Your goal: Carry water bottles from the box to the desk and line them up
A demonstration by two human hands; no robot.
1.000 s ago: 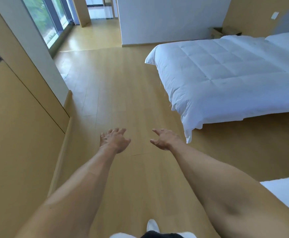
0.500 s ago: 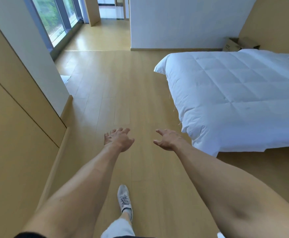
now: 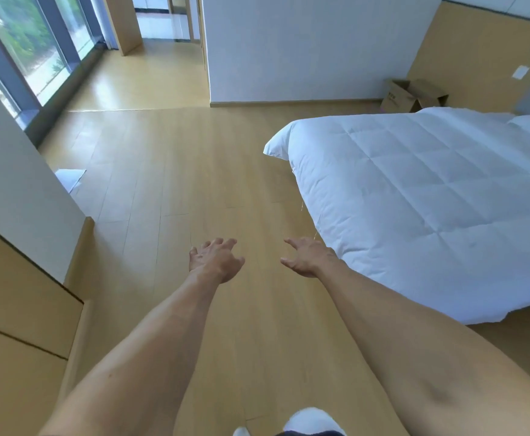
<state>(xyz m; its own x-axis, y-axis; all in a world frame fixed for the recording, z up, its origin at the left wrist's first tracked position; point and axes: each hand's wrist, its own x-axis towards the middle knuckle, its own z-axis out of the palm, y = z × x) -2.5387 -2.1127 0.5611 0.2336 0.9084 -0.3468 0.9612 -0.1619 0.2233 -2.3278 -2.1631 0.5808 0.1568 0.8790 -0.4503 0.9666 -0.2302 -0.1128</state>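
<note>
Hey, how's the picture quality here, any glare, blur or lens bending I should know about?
Head view: daylight from the window puts glare on the floor near it; wide-angle bending curves the wall edges; both empty hands, left hand and right hand, look fairly sharp; the cardboard box is small and soft.

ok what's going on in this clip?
A person is on the wood floor beside the bed, both arms stretched forward. The left hand and right hand are open and hold nothing. An open cardboard box sits by the far wall behind the bed. No bottles or desk are in view.
</note>
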